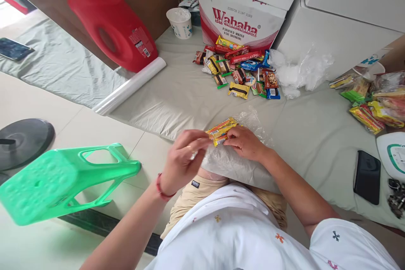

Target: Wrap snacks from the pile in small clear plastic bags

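Yellow snack packets [222,126] lie in a small stack on a clear plastic bag [228,161] just in front of my knees. My right hand [246,143] is closed on the near end of these packets, its thumb and fingers pinching the lowest one. To their left hovers my left hand [186,158], a red bracelet at its wrist. Its fingers are curved and slightly blurred, with thumb and fingertips apart. The fingertips reach the left edge of the packets; whether they touch cannot be told. Nothing shows inside this hand.
Beyond lies a pile of small wrapped snacks [238,76] before a Wahaba-style water carton [240,21]. Crumpled clear plastic [305,71], more snack packets [363,118], a phone [367,177] and a scale [392,154] are rightward. Leftward are a green stool [41,181], red jug [110,21] and plastic roll [129,87].
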A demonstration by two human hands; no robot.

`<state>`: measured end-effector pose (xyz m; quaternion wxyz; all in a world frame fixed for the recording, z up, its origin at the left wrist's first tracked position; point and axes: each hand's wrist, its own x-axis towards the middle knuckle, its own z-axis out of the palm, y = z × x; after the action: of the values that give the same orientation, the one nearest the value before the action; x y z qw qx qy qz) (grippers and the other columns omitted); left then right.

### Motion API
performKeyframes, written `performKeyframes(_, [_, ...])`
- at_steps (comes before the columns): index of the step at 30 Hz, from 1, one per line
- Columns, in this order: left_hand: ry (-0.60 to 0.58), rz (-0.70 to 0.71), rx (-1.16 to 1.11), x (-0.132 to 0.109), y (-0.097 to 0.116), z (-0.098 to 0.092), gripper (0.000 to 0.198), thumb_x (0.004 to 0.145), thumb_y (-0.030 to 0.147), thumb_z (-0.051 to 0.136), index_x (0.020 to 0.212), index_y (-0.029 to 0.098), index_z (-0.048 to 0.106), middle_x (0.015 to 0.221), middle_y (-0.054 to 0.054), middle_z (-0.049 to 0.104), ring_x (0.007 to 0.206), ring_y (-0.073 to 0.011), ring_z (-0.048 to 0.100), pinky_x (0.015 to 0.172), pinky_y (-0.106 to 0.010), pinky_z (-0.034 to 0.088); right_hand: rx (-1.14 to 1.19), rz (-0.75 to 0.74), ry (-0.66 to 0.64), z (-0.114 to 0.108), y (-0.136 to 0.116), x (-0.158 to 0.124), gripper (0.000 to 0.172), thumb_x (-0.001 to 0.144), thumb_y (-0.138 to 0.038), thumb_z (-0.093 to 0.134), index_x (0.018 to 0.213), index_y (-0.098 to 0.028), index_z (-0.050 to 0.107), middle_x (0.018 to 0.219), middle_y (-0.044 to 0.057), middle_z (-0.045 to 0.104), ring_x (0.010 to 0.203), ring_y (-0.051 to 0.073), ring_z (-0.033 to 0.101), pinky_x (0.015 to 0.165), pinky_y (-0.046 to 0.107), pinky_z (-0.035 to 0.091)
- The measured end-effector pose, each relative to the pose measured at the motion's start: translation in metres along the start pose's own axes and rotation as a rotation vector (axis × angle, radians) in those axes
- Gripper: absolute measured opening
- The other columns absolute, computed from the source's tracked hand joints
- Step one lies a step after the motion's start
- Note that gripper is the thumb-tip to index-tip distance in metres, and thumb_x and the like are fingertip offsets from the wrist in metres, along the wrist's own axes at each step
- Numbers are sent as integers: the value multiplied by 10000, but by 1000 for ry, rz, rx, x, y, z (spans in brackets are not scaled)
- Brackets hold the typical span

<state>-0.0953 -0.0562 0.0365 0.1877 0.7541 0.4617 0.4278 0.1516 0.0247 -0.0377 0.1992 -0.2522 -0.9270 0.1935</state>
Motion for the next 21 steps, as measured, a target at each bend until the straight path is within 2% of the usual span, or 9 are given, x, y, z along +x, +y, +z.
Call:
performKeyframes(2, [-148,126,-12,19,-3,18,320,981,103,496,1162,244,718,1101,-84,707,986,-184,645,872,-334,536,2,7,-7,-1,-1,0,227,926,-98,598,984,-237,769,975,51,660,918,210,586,849,364,466])
performKeyframes(4, [-264,146,30,27,-17,35,343,989,119,473,1191,241,722,1021,-84,706,920,-190,636,821,-325,535,27,-2,-3,-2,-1,-2,234,931,-97,594,1011,-235,766,1019,60,671,978,224,600,881,384,482])
performKeyframes(9, [-491,172,193,16,-48,53,333,949,124,483,1063,228,777,925,-93,703,888,-234,621,849,-373,516,138,-17,8,-14,-6,-22,214,963,-192,620,1142,-240,728,1183,98,661,1158,242,599,1013,440,501])
performKeyframes(10, [-509,162,215,14,-49,53,323,945,131,485,1033,223,782,911,-98,703,891,-243,619,856,-384,511,145,1,-1,-19,-9,-29,247,954,-254,660,1196,-244,708,1241,111,643,1206,256,583,1040,460,496])
performKeyframes(12, [-526,130,229,11,-48,53,313,951,152,482,1014,219,781,892,-103,702,903,-255,621,861,-393,503,142,45,-40,-28,-15,-47,457,900,-379,748,1328,-261,640,1362,131,595,1294,292,539,1088,509,477])
performKeyframes(14, [-508,93,217,10,-44,55,323,966,166,464,1092,218,756,918,-106,711,924,-260,630,866,-393,500,114,82,-72,-33,-19,-66,617,872,-416,776,1431,-276,556,1443,142,551,1336,315,509,1113,553,460])
performKeyframes(15, [-486,77,208,11,-43,55,337,971,164,452,1152,210,732,939,-109,716,934,-261,634,867,-393,500,89,104,-68,-34,-20,-75,626,885,-399,764,1453,-275,532,1451,147,546,1336,319,507,1109,566,462])
performKeyframes(18, [-436,47,204,13,-41,58,390,981,146,414,1287,170,654,1006,-129,724,964,-270,637,882,-403,505,-5,169,38,-28,-18,-91,433,960,-277,655,1387,-257,580,1366,146,602,1249,303,550,1039,550,512])
performKeyframes(21, [-480,55,225,16,-42,57,405,997,157,390,1294,183,665,983,-128,718,960,-275,633,899,-411,511,-68,158,137,-18,-16,-90,270,983,-160,558,1202,-260,680,1243,110,673,1152,275,577,965,496,546])
